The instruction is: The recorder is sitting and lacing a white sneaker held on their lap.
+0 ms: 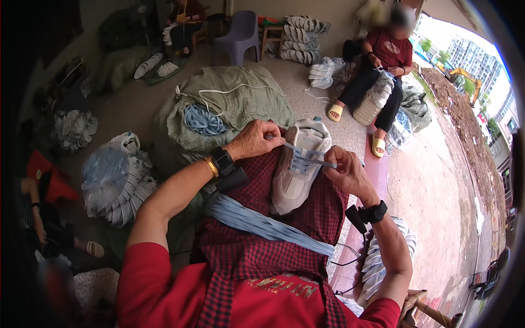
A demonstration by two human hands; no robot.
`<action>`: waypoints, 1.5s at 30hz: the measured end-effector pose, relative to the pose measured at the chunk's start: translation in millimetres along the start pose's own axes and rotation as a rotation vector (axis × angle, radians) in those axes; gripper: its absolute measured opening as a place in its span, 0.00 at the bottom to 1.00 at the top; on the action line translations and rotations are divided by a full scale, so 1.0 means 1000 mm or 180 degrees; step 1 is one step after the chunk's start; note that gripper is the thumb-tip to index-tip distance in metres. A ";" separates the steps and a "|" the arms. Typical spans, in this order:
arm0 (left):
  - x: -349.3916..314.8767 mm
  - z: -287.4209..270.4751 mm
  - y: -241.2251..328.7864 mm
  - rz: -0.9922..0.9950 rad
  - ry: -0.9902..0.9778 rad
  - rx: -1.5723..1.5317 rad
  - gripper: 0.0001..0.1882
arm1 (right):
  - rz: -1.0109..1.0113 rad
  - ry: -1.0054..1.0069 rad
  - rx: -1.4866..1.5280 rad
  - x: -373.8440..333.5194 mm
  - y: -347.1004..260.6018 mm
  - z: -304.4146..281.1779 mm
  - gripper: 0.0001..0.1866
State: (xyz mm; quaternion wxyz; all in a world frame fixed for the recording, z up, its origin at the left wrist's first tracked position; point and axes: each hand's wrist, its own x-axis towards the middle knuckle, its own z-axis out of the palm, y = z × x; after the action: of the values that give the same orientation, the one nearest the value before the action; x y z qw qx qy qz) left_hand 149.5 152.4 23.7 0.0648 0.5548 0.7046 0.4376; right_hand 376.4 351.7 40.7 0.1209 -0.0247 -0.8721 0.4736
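Note:
A white-and-grey sneaker [291, 188] lies on my lap over a red-and-black checked apron [246, 188], its toe toward me. Pale blue shoelace [299, 163] crosses its tongue in several rows. At the shoe's upper left, my left hand [256, 140] pinches one length of the lace, pulled taut. On the other side, my right hand [348, 172] has its fingers closed on another stretch of the same lace. A thick hank of light blue laces [268, 224] lies across my lap, below the shoe's toe.
Ahead sits a green woven sack [240, 95] with a bundle of blue laces [203, 119] on it. Stacked shoes [123, 180] stand at the left, more [385, 257] by my right arm. A person [387, 54] holds shoes at the far right. A purple chair [238, 35] stands behind.

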 end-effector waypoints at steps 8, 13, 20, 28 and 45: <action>-0.051 -0.109 -0.072 -0.0877 0.0483 0.0004 0.11 | -0.0643 0.0408 -0.1035 0.015 -0.006 0.013 0.18; -0.043 -0.081 -0.078 -0.1073 0.0175 -0.0119 0.12 | -0.0571 0.0636 -0.1388 0.019 -0.013 0.012 0.18; -0.018 -0.020 -0.016 0.0115 0.0380 0.0395 0.15 | -0.1199 0.0046 -0.2530 0.031 -0.021 0.007 0.12; -0.003 0.021 0.013 0.0039 0.0148 -0.0042 0.14 | -0.0495 0.0040 -0.2420 0.025 -0.022 0.014 0.09; 0.010 0.004 -0.012 0.0105 -0.0060 -0.0301 0.10 | -0.0731 0.0039 -0.1904 0.046 -0.003 0.002 0.08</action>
State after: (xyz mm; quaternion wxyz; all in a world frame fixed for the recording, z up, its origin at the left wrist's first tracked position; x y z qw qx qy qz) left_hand 138.8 162.9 16.8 0.0902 0.5668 0.6732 0.4662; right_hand 331.9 355.3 51.0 0.1663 0.0367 -0.9689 0.1793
